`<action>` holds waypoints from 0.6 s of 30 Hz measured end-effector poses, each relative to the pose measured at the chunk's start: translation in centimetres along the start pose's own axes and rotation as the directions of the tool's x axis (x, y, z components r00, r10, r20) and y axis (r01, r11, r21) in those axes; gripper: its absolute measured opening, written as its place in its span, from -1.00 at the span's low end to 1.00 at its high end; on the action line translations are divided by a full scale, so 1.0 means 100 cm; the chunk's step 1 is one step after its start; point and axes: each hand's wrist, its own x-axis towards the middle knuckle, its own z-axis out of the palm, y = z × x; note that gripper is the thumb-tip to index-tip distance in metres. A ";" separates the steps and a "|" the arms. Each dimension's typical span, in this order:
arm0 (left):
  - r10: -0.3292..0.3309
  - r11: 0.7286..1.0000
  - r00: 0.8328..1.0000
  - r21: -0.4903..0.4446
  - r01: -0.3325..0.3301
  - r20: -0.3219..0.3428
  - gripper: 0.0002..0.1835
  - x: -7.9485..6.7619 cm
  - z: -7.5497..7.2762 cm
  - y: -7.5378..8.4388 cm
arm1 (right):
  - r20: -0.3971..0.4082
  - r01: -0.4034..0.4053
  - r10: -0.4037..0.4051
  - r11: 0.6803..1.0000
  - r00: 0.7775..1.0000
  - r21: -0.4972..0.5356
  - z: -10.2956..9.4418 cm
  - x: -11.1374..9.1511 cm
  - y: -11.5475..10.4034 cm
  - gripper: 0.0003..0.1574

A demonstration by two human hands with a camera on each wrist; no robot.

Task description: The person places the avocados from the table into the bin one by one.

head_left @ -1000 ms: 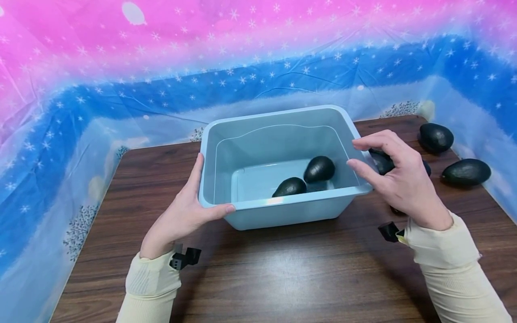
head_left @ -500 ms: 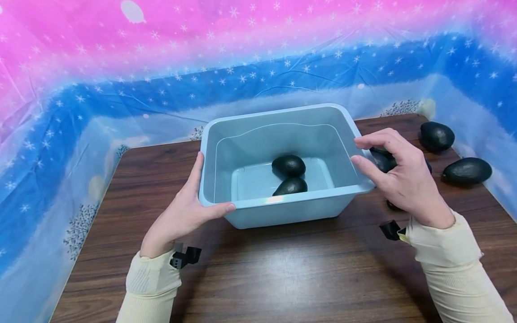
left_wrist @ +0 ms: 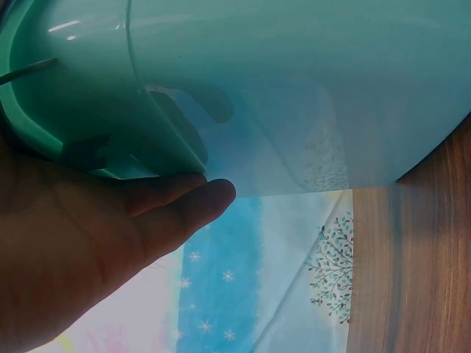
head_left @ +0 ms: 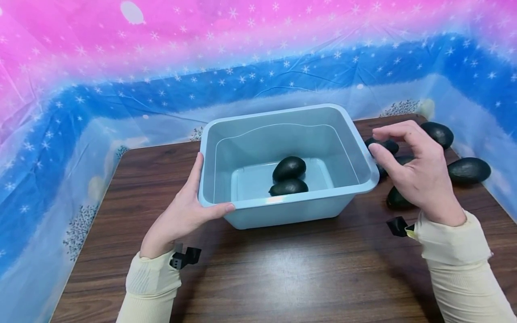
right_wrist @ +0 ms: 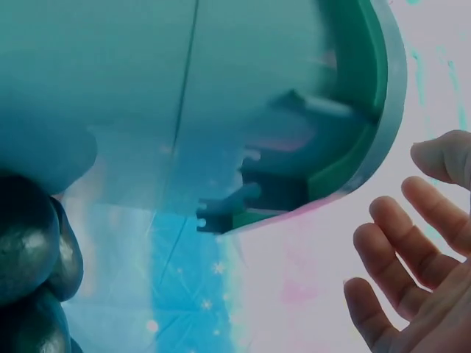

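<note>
A light blue plastic tub [head_left: 282, 220] stands on the table with two dark avocados [head_left: 290, 168] touching each other near the middle of its floor. My left hand [head_left: 181, 213] spans its front left corner, thumb along the front rim and straight fingers against the left side. In the left wrist view the fingertips [left_wrist: 221, 193] press the tub's outer wall just below the rim. To the right of the tub, my right hand [head_left: 420, 168] is in the air with fingers bent loosely and holding nothing. Several more avocados [head_left: 397, 199] lie beside and behind it.
Two further avocados [head_left: 468, 170] lie near the right edge of the brown wood-grain table [head_left: 291, 273]. A pink and blue snowflake cloth [head_left: 242, 85] hangs around the back and sides.
One avocado inside the tub has rolled left from the right side against the other one. My right hand has moved away from the tub's right rim. The left hand stays in place.
</note>
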 end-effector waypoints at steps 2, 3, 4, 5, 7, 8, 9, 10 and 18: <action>-0.002 1.000 1.000 0.002 0.002 0.000 0.27 0.000 0.000 0.000 | -0.025 -0.031 0.031 0.999 0.999 -0.017 -0.001 0.000 0.003 -0.59; -0.003 1.000 1.000 0.002 0.003 0.000 0.27 0.000 0.000 0.000 | -0.037 -0.048 0.048 0.999 0.998 -0.021 -0.001 0.000 0.005 -0.60; -0.004 1.000 1.000 0.001 0.004 0.001 0.27 0.000 0.000 0.000 | -0.046 -0.062 0.061 0.998 0.997 -0.020 -0.001 -0.001 0.006 -0.61; -0.005 1.000 1.000 -0.001 0.005 0.001 0.27 0.000 0.000 0.000 | -0.052 -0.073 0.072 0.997 0.996 -0.021 -0.001 -0.001 0.008 -0.62; -0.014 1.000 1.000 -0.002 0.014 0.001 0.27 -0.001 0.001 0.000 | -0.064 -0.094 0.093 0.995 0.994 -0.016 0.000 -0.001 0.012 -0.63; -0.018 1.000 1.000 0.000 0.018 0.001 0.28 -0.001 0.001 0.001 | -0.069 -0.102 0.101 0.995 0.992 -0.013 0.000 -0.001 0.013 -0.64; -0.022 1.000 1.000 0.001 0.022 0.000 0.28 -0.001 0.001 0.001 | -0.073 -0.112 0.111 0.994 0.991 -0.012 0.000 -0.002 0.015 -0.65; -0.025 1.000 1.000 0.002 0.025 0.000 0.28 -0.001 0.001 0.001 | -0.074 -0.120 0.119 0.993 0.990 -0.011 0.000 -0.002 0.016 -0.66; -0.024 1.000 1.000 0.005 0.024 -0.017 0.28 -0.001 0.001 0.001 | 0.017 -0.256 0.258 0.964 0.966 -0.077 -0.008 -0.002 0.022 -0.61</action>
